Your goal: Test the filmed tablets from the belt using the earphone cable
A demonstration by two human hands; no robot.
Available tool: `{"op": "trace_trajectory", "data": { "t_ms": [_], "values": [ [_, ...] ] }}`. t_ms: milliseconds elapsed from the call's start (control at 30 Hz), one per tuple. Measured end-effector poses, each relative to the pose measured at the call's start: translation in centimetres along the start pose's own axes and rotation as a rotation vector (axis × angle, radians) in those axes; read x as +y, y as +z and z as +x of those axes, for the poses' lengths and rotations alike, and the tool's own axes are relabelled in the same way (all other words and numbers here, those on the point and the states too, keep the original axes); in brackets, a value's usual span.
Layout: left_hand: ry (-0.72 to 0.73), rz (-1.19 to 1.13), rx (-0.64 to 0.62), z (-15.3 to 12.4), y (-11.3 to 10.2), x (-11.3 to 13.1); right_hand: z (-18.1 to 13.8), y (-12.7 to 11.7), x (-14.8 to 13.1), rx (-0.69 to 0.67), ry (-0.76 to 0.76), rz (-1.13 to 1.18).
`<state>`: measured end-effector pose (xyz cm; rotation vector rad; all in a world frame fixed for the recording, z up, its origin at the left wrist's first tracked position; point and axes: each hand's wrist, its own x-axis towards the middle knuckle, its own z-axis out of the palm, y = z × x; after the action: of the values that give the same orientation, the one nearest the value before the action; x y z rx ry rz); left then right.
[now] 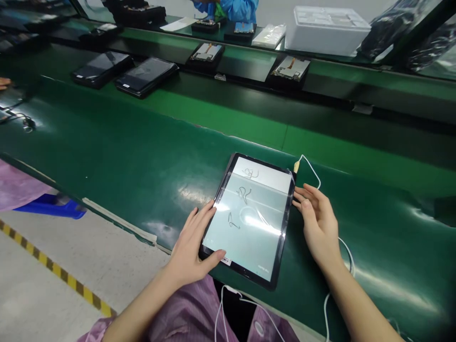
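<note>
A tablet [254, 204] with a lit pale screen lies on the green bench in front of me. Dark handwritten strokes mark its screen, and a clear film covers it. My left hand [194, 247] holds its lower left corner, thumb on the bottom border and fingers stretched along the left edge. At the right edge, my right hand [318, 223] has loosely bent fingers, the tips touching or very near the tablet's side. A white cable [313, 171] with a yellowish plug [296, 166] meets the tablet near its upper right corner.
Two dark tablets [146, 76] and opened devices [290, 69] sit on the line beyond the green bench [142, 156]. A white foam box [326, 31] stands at the back. Another person's blue sleeve [238, 10] shows behind. More white cable [231, 289] hangs at my lap.
</note>
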<state>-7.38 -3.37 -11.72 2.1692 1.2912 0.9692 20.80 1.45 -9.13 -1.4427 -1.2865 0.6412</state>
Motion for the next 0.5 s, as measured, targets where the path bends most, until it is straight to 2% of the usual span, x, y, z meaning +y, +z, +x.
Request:
{"op": "trace_trajectory", "data": {
  "t_ms": [400, 500],
  "values": [
    [0.012, 0.036, 0.01, 0.12, -0.03, 0.22, -0.16, 0.05, 0.04, -0.013, -0.064, -0.057],
    [-0.001, 0.03, 0.01, 0.01, 0.02, 0.11, -0.27, -0.15, -0.21, -0.02, -0.109, -0.149]
  ]
}}
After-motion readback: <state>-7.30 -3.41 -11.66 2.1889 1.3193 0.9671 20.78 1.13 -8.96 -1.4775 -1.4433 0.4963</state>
